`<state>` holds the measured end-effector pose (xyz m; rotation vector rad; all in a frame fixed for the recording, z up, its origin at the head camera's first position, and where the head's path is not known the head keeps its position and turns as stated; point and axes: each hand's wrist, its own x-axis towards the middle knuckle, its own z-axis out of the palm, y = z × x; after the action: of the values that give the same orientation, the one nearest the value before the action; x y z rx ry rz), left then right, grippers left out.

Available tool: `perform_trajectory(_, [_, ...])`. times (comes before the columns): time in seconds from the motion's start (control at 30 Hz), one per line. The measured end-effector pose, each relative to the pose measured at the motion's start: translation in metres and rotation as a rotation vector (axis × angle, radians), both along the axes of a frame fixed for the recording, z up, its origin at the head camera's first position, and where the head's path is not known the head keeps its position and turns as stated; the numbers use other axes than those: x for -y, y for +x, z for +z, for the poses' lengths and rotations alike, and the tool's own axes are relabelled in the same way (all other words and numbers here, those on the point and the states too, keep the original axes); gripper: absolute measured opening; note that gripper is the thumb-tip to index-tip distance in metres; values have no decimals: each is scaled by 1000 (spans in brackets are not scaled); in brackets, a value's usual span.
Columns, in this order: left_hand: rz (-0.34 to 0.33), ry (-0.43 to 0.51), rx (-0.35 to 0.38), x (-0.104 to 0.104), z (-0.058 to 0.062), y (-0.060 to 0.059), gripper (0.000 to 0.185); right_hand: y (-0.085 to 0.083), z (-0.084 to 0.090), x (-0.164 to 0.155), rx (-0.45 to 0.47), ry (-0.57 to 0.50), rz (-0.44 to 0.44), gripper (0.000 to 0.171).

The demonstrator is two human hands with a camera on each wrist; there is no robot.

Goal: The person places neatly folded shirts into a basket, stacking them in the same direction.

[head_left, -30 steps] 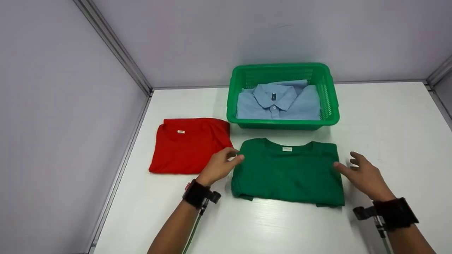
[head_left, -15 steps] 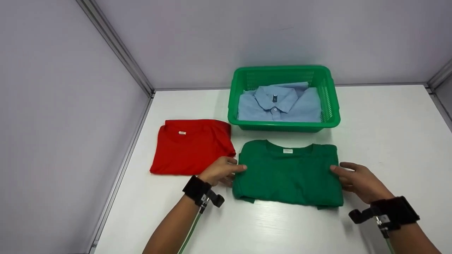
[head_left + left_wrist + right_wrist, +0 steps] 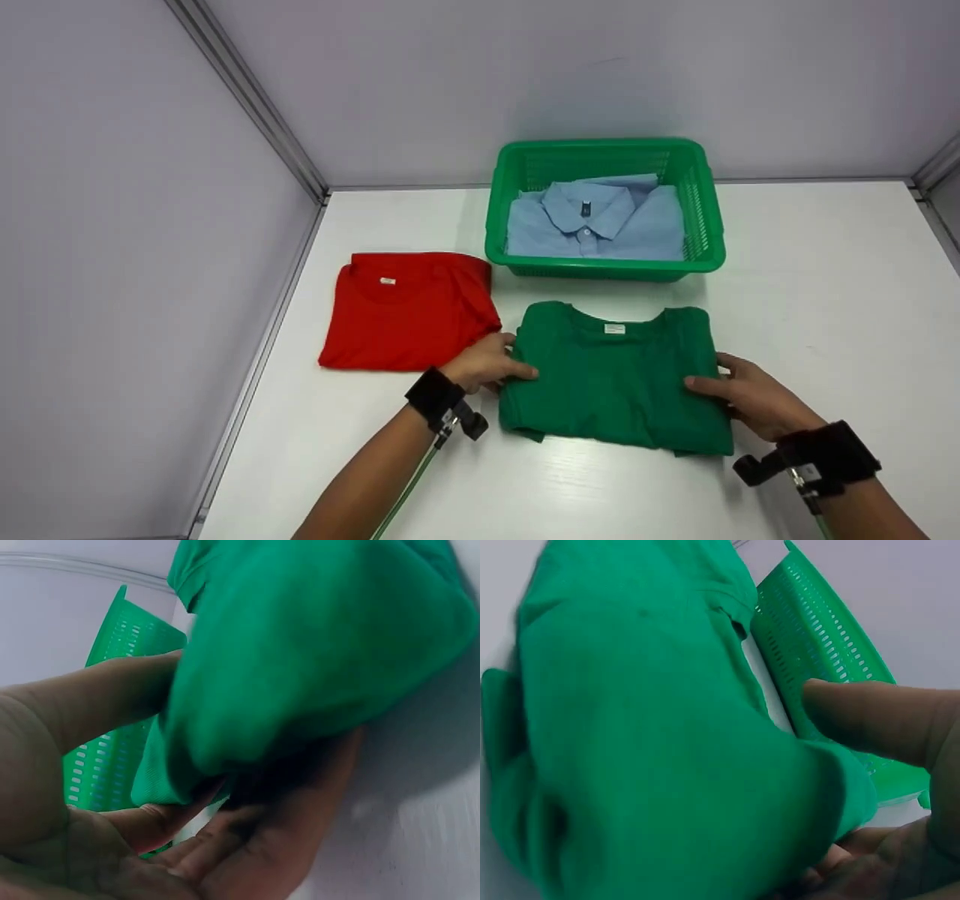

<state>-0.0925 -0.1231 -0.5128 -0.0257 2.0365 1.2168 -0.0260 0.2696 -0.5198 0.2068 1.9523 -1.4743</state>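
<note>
A folded green T-shirt point(image 3: 615, 390) with a white neck label lies in front of the basket. My left hand point(image 3: 489, 364) grips its left side, thumb on top and fingers tucked underneath. At the opposite side my right hand point(image 3: 759, 396) holds the edge the same way. In the left wrist view, the green cloth point(image 3: 285, 652) bulges over the fingers point(image 3: 292, 840), whose tips are hidden. The right wrist view has the shirt point(image 3: 660, 735) filling the left, with the thumb point(image 3: 870, 716) by its upper side and the other fingers partly beneath the cloth.
A green plastic basket point(image 3: 607, 265) stands at the back against the wall, with a folded light blue collared shirt point(image 3: 547, 231) inside. Left of the green T-shirt lies a folded red T-shirt point(image 3: 405, 322), close to my left hand. Grey wall panels point(image 3: 150, 270) border the white table point(image 3: 825, 255).
Both hands have come inward from beside the green T-shirt and taken hold of its sides. The shirt has shifted slightly toward me and its sides bunch a little. Red T-shirt and basket stay put.
</note>
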Motion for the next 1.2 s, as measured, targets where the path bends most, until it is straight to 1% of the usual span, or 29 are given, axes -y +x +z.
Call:
perform_trajectory(0.17, [37, 37, 9, -1, -3, 1, 83, 0, 2, -1, -26, -6, 17, 95])
perform_trajectory(0.27, [66, 98, 21, 1, -5, 2, 84, 0, 5, -2, -52, -13, 16, 92])
perform_trajectory(0.33, [76, 154, 34, 3, -4, 3, 79, 1, 9, -2, -63, -27, 12, 91])
perform_trajectory(0.43, [73, 216, 51, 5, 1, 3, 72, 1, 16, -3, -74, -48, 13, 91])
perform_trajectory(0.53, [64, 245, 55, 6, 9, 4, 68, 1, 25, -4, -83, -61, 14, 91])
perform_trajectory(0.63, [61, 253, 43, 8, 20, 3, 66, 1, 37, -4, -98, -67, 11, 91])
perform_trajectory(0.73, [46, 268, 6, 11, 33, 2, 63, 1, 50, -6, -124, -75, 8, 89])
perform_trajectory(0.87, [29, 297, -55, 16, 55, -2, 59, -1, 67, -10, -164, -91, 8, 87])
perform_trajectory(0.97, [23, 322, -85, 17, 72, -7, 56, -5, 78, -13, -200, -112, 0, 85])
perform_trajectory(1.1, [27, 313, -104, 18, 92, -19, 68, -15, 89, -17, -245, -150, -7, 82])
perform_trajectory(1.2, [41, 294, -92, 17, 103, -31, 81, -24, 95, -17, -247, -165, -11, 82])
